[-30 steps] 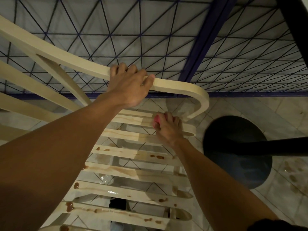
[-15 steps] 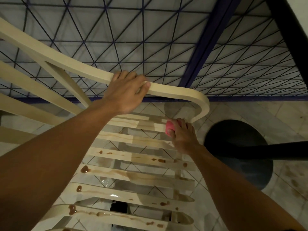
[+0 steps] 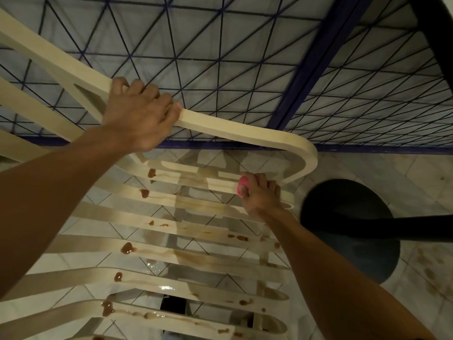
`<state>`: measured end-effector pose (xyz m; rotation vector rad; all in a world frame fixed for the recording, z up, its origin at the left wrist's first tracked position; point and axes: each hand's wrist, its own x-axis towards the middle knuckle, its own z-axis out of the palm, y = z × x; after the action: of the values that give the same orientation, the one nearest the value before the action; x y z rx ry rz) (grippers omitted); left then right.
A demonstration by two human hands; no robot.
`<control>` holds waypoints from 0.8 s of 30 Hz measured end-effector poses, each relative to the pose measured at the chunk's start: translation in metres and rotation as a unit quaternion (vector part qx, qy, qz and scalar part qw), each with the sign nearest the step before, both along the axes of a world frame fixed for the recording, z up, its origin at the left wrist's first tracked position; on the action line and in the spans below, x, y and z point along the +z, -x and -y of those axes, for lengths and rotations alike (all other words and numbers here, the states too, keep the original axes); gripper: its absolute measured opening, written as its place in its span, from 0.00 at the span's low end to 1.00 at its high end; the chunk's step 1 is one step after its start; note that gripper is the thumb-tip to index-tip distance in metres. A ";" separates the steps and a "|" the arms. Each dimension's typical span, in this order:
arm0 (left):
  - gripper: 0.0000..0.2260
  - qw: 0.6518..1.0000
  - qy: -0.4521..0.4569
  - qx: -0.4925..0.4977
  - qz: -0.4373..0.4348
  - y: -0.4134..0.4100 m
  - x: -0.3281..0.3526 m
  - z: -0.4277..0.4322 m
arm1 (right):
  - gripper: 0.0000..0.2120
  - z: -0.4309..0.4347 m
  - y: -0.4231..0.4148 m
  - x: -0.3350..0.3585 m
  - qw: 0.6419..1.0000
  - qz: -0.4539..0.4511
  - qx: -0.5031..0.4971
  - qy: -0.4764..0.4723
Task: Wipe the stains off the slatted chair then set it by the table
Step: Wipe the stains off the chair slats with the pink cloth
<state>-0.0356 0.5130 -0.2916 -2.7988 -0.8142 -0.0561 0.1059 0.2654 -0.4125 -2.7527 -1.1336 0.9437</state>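
A cream slatted chair (image 3: pixel 245 128) fills the view from above, its seat slats running left to right below its curved armrest. Brown stains (image 3: pixel 127 248) and streaks dot several slats. My left hand (image 3: pixel 139 116) grips the armrest from above, fingers curled over its far edge. My right hand (image 3: pixel 261 196) holds a small pink cloth (image 3: pixel 243 185) and presses it on a far slat near the chair's right side.
A dark blue metal grille (image 3: pixel 245 45) with a thick post (image 3: pixel 316 60) stands close behind the chair. A black round base (image 3: pixel 343 217) with a dark bar (image 3: pixel 404 230) sits on the tiled floor (image 3: pixel 382 168) at right.
My right hand with the pink cloth has slid rightward along the far slats toward the chair's right side. My left hand has stayed on the armrest.
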 end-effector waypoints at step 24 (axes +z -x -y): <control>0.30 1.000 -0.001 -0.011 0.014 0.000 -0.003 -0.003 | 0.17 0.017 -0.010 -0.004 0.997 0.020 -0.051 -0.047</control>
<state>-0.0357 0.5159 -0.2948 -2.8103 -0.7902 -0.0990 0.1158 0.2488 -0.4162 -2.7361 -1.0051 0.8076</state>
